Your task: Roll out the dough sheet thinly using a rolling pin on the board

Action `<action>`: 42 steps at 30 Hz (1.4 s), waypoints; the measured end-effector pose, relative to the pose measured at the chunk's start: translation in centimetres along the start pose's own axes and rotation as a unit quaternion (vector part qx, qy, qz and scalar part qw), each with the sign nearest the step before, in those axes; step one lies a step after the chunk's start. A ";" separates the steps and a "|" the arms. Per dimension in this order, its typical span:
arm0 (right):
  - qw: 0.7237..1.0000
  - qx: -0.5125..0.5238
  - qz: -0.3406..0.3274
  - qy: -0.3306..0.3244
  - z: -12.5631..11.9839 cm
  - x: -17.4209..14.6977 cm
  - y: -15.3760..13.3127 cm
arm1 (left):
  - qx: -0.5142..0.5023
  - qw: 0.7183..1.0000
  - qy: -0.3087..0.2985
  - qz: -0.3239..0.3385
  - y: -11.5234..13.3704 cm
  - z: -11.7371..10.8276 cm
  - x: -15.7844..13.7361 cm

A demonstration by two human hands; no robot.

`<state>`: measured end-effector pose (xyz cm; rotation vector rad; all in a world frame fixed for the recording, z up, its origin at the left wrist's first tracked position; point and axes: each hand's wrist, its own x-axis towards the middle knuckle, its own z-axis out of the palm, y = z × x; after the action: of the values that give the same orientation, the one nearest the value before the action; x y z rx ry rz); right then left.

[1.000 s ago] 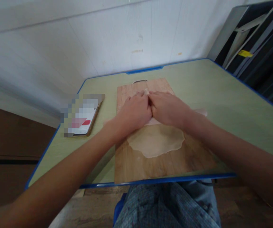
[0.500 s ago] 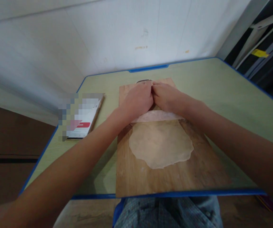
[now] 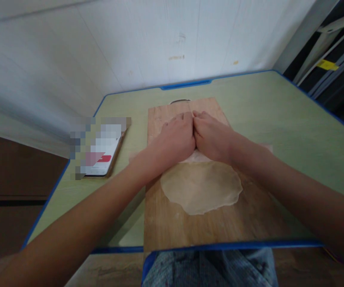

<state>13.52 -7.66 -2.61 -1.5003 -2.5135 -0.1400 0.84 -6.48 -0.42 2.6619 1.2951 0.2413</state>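
Observation:
A flat sheet of pale dough (image 3: pixel 202 189) with an uneven edge lies on the wooden board (image 3: pixel 172 233). Its far edge meets a whitish band of dough (image 3: pixel 194 156), which seems wound around a rolling pin (image 3: pixel 265 147). Most of the pin is hidden under my hands and forearms; only its ends show at either side. My left hand (image 3: pixel 179 135) is closed over the pin from above, fingers curled. Right beside it, touching at the thumbs, my right hand (image 3: pixel 210 133) grips the same pin, also curled.
A phone (image 3: pixel 104 153), partly pixelated, leans on a stand on the left of the pale green table (image 3: pixel 279 107). The table has a blue edge and meets a white wall (image 3: pixel 160 40). A metal ring handle (image 3: pixel 180 101) shows at the board's far end.
Both hands have come back toward me along the board together with the pin. The near part of the dough sheet shows slightly less of its far side.

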 end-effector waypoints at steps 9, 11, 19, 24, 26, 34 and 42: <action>0.999 0.001 0.033 -0.009 -1.8 -3.2 -3.2 | -0.029 0.998 0.044 0.016 1.6 0.3 -3.4; 0.999 0.003 0.045 -0.006 -1.9 -3.5 -3.4 | -0.024 0.997 0.061 0.032 1.7 0.5 -3.7; 0.998 -0.034 0.014 0.057 -3.0 -6.0 -2.7 | 0.029 0.997 0.065 0.028 1.0 -0.4 -5.4; 0.991 -0.072 0.090 0.071 -3.4 -10.1 -1.6 | 0.089 0.994 0.054 0.018 0.2 -0.8 -9.0; 0.989 -0.076 0.109 0.072 -3.1 -10.8 -1.0 | 0.099 0.994 0.047 0.007 0.2 -0.8 -9.7; 0.990 -0.032 0.133 0.022 -2.4 -6.8 0.9 | 0.131 0.988 0.076 -0.024 -1.7 -1.0 -6.6; 0.991 0.023 0.122 -0.048 -1.1 -2.2 4.9 | 0.075 0.996 0.022 -0.037 -4.3 -2.4 -1.8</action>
<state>19.01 -7.41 -2.16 -1.8183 -2.3604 0.0301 -4.07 -5.06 0.79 2.7392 1.4773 0.2013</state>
